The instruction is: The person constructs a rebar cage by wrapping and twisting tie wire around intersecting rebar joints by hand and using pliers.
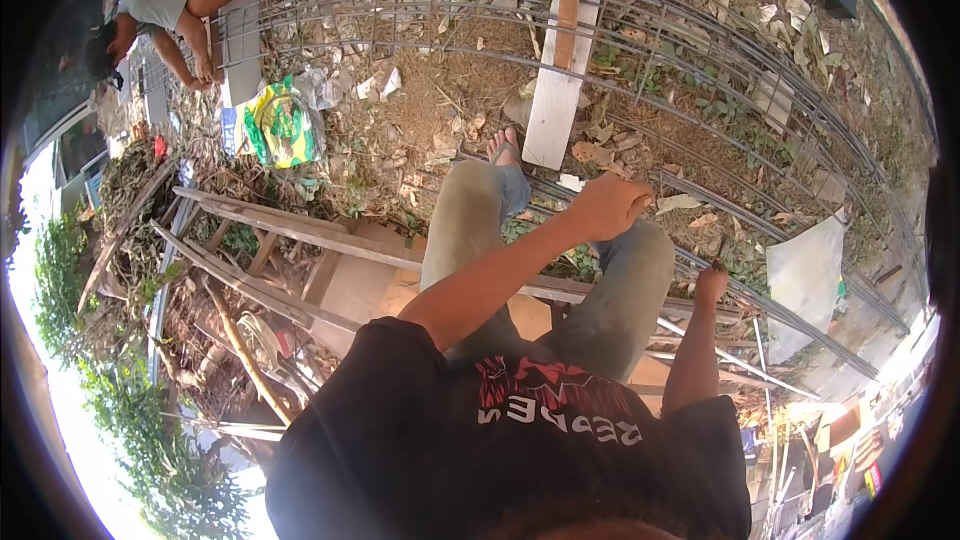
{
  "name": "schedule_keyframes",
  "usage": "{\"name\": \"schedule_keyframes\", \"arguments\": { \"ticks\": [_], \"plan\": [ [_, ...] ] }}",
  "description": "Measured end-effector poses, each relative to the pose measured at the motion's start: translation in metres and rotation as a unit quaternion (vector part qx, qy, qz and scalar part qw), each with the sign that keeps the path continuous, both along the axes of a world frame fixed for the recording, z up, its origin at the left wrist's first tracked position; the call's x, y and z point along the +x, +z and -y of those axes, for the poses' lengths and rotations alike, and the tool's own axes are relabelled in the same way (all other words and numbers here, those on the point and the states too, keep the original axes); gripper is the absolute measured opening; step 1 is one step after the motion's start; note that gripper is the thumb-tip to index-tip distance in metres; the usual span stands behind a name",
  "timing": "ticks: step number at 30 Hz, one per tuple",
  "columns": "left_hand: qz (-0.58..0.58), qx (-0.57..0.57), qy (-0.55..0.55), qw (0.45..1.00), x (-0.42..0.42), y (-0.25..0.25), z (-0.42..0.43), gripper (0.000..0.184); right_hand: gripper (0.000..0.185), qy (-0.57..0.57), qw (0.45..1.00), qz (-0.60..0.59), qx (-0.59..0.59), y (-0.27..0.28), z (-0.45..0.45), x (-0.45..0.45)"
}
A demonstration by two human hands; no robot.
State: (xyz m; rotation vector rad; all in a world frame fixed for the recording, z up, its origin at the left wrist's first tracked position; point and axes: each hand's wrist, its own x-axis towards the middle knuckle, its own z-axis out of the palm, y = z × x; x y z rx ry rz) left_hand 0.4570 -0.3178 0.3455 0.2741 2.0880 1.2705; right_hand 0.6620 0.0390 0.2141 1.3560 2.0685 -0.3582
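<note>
My left hand (612, 206) is closed in a fist above my left-to-right spread knees, near the steel bars; whatever lies in its fingers is hidden. My right hand (711, 285) is closed too, beside the lower bars at the right, with a small dark end poking out of the grip that I cannot identify. A long cage of thin steel rebar (640, 90) curves across the ground in front of me. Across it lies a white board (550, 118) with a brown wooden strip (569, 5) on top.
Another person (165, 0) bends over the cage's far left end, hands at a grey block (240, 50). A green and yellow bag (283, 125) lies on the littered soil. A wooden ladder (300, 225) is at my left, and a pale sheet (806, 285) at the right.
</note>
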Motion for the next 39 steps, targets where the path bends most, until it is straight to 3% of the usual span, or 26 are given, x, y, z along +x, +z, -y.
{"name": "schedule_keyframes", "arguments": {
  "ticks": [1, 2, 4, 5, 6, 8, 11, 13, 16, 21, 23, 25, 27, 30, 33, 34, 37, 39],
  "plan": [
    [0.012, 0.014, -0.018, 1.0, -0.003, -0.02, -0.007, 0.023, 0.045, 0.006, 1.0, 0.012, 0.015, -0.016, 0.003, -0.005],
    [0.025, 0.029, -0.03, 0.999, -0.004, -0.036, -0.014, 0.023, 0.051, 0.142, 0.983, 0.01, 0.116, -0.029, 0.014, -0.009],
    [0.026, 0.068, -0.064, 0.995, -0.017, -0.064, -0.026, 0.023, 0.061, 0.062, 0.989, -0.136, 0.007, -0.034, 0.021, -0.059],
    [0.022, 0.088, -0.087, 0.992, -0.022, -0.069, -0.03, 0.022, 0.064, -0.065, 0.97, -0.209, -0.108, -0.006, 0.044, -0.1],
    [0.018, 0.108, -0.109, 0.988, -0.026, -0.073, -0.033, 0.022, 0.066, -0.187, 0.917, -0.272, -0.223, 0.028, 0.069, -0.141],
    [-0.036, 0.096, -0.121, 0.987, -0.034, -0.08, -0.038, 0.022, 0.063, -0.168, 0.854, -0.33, -0.365, 0.055, 0.09, -0.19],
    [-0.057, 0.114, -0.137, 0.982, -0.058, -0.083, -0.025, 0.024, 0.048, -0.014, 0.852, -0.386, -0.353, 0.084, 0.143, -0.25],
    [-0.053, 0.116, -0.168, 0.978, -0.072, -0.078, -0.006, 0.027, 0.035, 0.074, 0.818, -0.4, -0.407, 0.059, 0.149, -0.265],
    [-0.187, 0.028, -0.205, 0.96, -0.071, -0.074, 0.023, 0.031, 0.02, 0.134, 0.773, -0.422, -0.454, 0.036, 0.164, -0.269],
    [-0.287, -0.052, -0.023, 0.956, -0.108, -0.039, 0.133, 0.038, 0.014, 0.125, 0.674, -0.475, -0.551, 0.043, 0.177, -0.235],
    [-0.244, -0.107, 0.11, 0.958, -0.137, -0.047, 0.191, 0.04, 0.015, 0.151, 0.682, -0.486, -0.525, 0.053, 0.185, -0.22],
    [-0.22, -0.178, 0.153, 0.947, -0.172, -0.093, 0.257, 0.043, 0.015, 0.179, 0.681, -0.504, -0.5, 0.057, 0.187, -0.211],
    [-0.278, -0.355, 0.095, 0.887, -0.184, -0.137, 0.294, 0.043, 0.014, 0.173, 0.68, -0.517, -0.49, 0.062, 0.19, -0.204],
    [-0.296, -0.33, 0.094, 0.892, -0.192, -0.187, 0.311, 0.043, 0.014, 0.179, 0.689, -0.524, -0.467, 0.064, 0.188, -0.19],
    [-0.315, -0.436, 0.073, 0.84, -0.191, -0.186, 0.295, 0.045, 0.013, 0.198, 0.688, -0.533, -0.452, 0.068, 0.195, -0.184],
    [-0.362, -0.417, 0.086, 0.829, -0.191, -0.193, 0.294, 0.041, 0.013, 0.204, 0.687, -0.539, -0.442, 0.07, 0.196, -0.182],
    [-0.355, -0.417, 0.089, 0.832, -0.194, -0.21, 0.29, 0.04, 0.013, 0.216, 0.691, -0.54, -0.429, 0.074, 0.203, -0.183],
    [-0.369, -0.347, 0.096, 0.857, -0.182, -0.206, 0.271, 0.038, 0.013, 0.211, 0.695, -0.546, -0.418, 0.078, 0.211, -0.184]
  ]
}}
